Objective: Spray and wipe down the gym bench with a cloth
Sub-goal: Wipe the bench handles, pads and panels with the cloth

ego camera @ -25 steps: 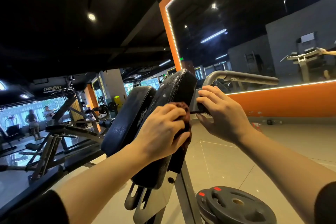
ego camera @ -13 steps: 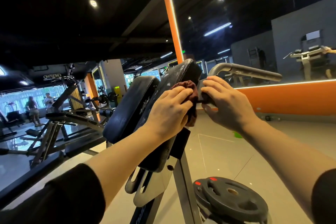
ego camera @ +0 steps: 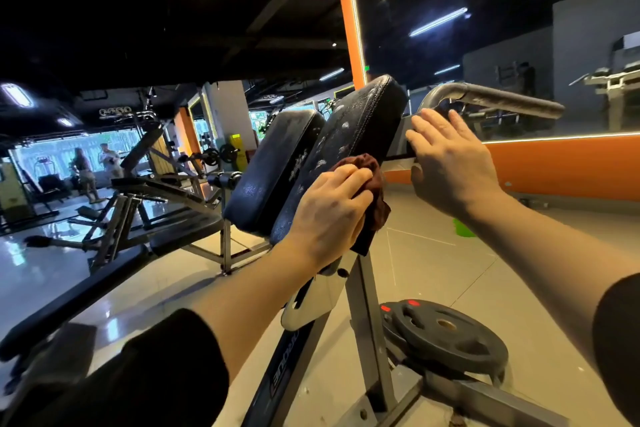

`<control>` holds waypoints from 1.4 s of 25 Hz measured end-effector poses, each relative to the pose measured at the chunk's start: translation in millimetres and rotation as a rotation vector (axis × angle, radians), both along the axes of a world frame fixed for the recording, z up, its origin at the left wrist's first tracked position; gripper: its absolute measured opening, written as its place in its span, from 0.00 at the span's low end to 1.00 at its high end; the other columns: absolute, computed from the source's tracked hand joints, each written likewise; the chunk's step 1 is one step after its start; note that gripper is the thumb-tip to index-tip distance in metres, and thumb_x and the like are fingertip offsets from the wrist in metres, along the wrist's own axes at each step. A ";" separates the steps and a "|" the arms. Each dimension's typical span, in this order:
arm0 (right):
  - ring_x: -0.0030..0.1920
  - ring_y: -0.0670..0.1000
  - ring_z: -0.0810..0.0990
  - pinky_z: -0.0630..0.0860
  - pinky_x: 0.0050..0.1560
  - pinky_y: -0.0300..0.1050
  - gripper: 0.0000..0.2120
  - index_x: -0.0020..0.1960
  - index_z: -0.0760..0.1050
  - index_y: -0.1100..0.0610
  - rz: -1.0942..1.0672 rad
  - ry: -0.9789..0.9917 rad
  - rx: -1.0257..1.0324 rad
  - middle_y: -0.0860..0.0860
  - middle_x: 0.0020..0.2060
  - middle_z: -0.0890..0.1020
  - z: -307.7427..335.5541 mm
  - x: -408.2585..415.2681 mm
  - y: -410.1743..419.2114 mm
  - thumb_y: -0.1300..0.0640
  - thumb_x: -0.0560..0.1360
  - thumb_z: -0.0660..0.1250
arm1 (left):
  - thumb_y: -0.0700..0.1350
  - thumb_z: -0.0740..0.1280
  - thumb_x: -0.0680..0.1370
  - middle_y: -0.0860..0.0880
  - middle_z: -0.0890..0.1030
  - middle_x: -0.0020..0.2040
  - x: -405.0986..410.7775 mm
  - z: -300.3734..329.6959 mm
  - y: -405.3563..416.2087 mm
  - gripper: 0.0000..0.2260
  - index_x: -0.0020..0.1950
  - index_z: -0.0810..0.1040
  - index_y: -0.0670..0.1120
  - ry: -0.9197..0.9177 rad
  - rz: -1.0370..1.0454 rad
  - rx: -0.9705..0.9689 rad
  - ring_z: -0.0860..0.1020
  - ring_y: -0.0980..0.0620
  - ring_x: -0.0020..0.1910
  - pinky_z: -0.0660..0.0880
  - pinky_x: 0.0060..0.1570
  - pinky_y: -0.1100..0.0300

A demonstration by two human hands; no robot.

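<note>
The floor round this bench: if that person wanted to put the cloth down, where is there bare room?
Bare grey tiled floor lies right of the bench's grey steel upright, beyond the black iron weight plate toward the orange wall base. Leftward it is crowded with dark bench frames.

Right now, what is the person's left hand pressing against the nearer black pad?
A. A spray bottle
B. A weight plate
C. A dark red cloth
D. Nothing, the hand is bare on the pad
C: the left hand holds a bunched dark red cloth against the nearer black pad, while the weight plate lies down on the frame and no spray bottle is in view.
</note>
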State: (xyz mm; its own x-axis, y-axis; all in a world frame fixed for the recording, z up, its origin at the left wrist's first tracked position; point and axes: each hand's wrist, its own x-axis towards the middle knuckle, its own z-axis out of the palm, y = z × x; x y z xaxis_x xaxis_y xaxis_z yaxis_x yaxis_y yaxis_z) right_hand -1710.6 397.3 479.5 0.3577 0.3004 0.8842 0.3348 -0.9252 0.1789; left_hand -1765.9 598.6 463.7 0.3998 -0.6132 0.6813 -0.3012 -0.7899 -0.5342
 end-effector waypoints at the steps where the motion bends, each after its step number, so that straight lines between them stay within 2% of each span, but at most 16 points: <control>1: 0.71 0.63 0.67 0.60 0.72 0.63 0.23 0.65 0.74 0.66 -0.026 0.008 -0.020 0.63 0.67 0.73 -0.6 -1.7 -1.2 0.61 0.71 0.68 | 0.45 0.70 0.74 0.44 0.78 0.62 -7.4 -9.9 7.4 0.09 0.53 0.82 0.45 0.003 -0.006 0.007 0.75 0.43 0.62 0.74 0.59 0.49; 5: 0.75 0.61 0.59 0.54 0.75 0.61 0.28 0.71 0.67 0.64 -0.090 0.101 -0.027 0.61 0.73 0.66 1.1 -9.3 5.9 0.56 0.74 0.67 | 0.47 0.67 0.75 0.44 0.79 0.60 -38.3 -50.6 40.5 0.10 0.53 0.81 0.45 0.073 -0.069 0.015 0.74 0.44 0.61 0.76 0.58 0.50; 8: 0.76 0.60 0.56 0.52 0.76 0.59 0.30 0.74 0.63 0.64 -0.114 0.120 -0.021 0.61 0.74 0.63 1.2 -12.2 10.4 0.54 0.75 0.66 | 0.46 0.65 0.76 0.43 0.79 0.59 -42.9 -56.2 52.3 0.11 0.53 0.82 0.43 0.036 -0.136 0.064 0.74 0.44 0.59 0.76 0.58 0.52; 12: 0.77 0.59 0.53 0.50 0.76 0.57 0.33 0.75 0.60 0.63 -0.140 0.157 -0.046 0.60 0.76 0.59 0.4 -17.1 9.3 0.53 0.75 0.67 | 0.45 0.70 0.74 0.41 0.75 0.66 -29.1 -31.7 29.0 0.15 0.59 0.79 0.43 0.012 -0.043 -0.084 0.71 0.41 0.66 0.68 0.66 0.50; 14: 0.78 0.58 0.51 0.49 0.77 0.57 0.34 0.76 0.59 0.62 -0.155 0.176 -0.074 0.59 0.76 0.58 2.0 -19.3 7.8 0.53 0.75 0.67 | 0.46 0.71 0.74 0.43 0.76 0.66 -32.5 -37.7 27.8 0.14 0.58 0.80 0.45 0.032 0.003 -0.031 0.73 0.42 0.66 0.70 0.65 0.48; 18: 0.78 0.57 0.48 0.48 0.77 0.57 0.36 0.77 0.55 0.61 -0.195 0.225 -0.088 0.58 0.78 0.54 5.2 -23.0 7.5 0.53 0.75 0.66 | 0.44 0.75 0.70 0.43 0.80 0.59 -50.9 -59.6 50.8 0.14 0.54 0.82 0.44 0.050 -0.057 0.092 0.77 0.42 0.59 0.75 0.58 0.50; 22: 0.78 0.57 0.46 0.47 0.77 0.57 0.34 0.78 0.53 0.61 -0.232 0.246 -0.093 0.58 0.78 0.52 4.1 -24.1 12.3 0.54 0.77 0.63 | 0.45 0.75 0.70 0.42 0.80 0.59 -46.0 -45.3 46.8 0.14 0.54 0.82 0.43 0.022 -0.081 0.163 0.76 0.42 0.59 0.76 0.55 0.51; 28: 0.78 0.56 0.43 0.45 0.77 0.58 0.34 0.79 0.48 0.59 -0.231 0.251 -0.091 0.57 0.78 0.48 0.3 -24.0 7.2 0.57 0.77 0.60 | 0.45 0.75 0.70 0.42 0.78 0.62 -22.1 -23.1 15.4 0.16 0.57 0.80 0.44 0.025 -0.041 0.022 0.75 0.42 0.62 0.73 0.62 0.51; 30: 0.78 0.56 0.41 0.45 0.76 0.59 0.33 0.79 0.46 0.58 -0.224 0.258 -0.098 0.56 0.78 0.46 -0.8 -22.3 5.7 0.57 0.78 0.58 | 0.47 0.75 0.70 0.44 0.79 0.61 -28.5 -27.7 24.2 0.16 0.56 0.81 0.45 0.052 -0.086 0.123 0.76 0.43 0.61 0.73 0.61 0.51; 33: 0.78 0.57 0.40 0.47 0.76 0.61 0.33 0.79 0.45 0.58 -0.214 0.254 -0.091 0.56 0.78 0.45 -3.1 -20.9 6.8 0.56 0.79 0.56 | 0.48 0.76 0.69 0.45 0.81 0.56 -32.5 -14.8 33.5 0.15 0.53 0.82 0.46 0.065 -0.147 0.292 0.79 0.45 0.55 0.77 0.56 0.52; 35: 0.78 0.57 0.40 0.47 0.76 0.61 0.33 0.79 0.44 0.58 -0.206 0.256 -0.083 0.56 0.78 0.45 -3.2 -20.8 7.5 0.56 0.79 0.56 | 0.44 0.74 0.71 0.44 0.80 0.54 -19.8 9.8 21.4 0.12 0.52 0.81 0.44 0.029 -0.131 0.292 0.78 0.45 0.52 0.79 0.50 0.50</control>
State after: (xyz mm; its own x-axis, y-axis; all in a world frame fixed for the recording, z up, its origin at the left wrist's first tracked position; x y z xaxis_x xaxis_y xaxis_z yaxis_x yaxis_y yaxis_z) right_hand -1731.5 404.8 476.3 0.6260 0.2658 0.7331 0.1858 -0.9639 0.1909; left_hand -1785.7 620.0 473.5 0.3213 -0.8288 0.4581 -0.4090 -0.5577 -0.7223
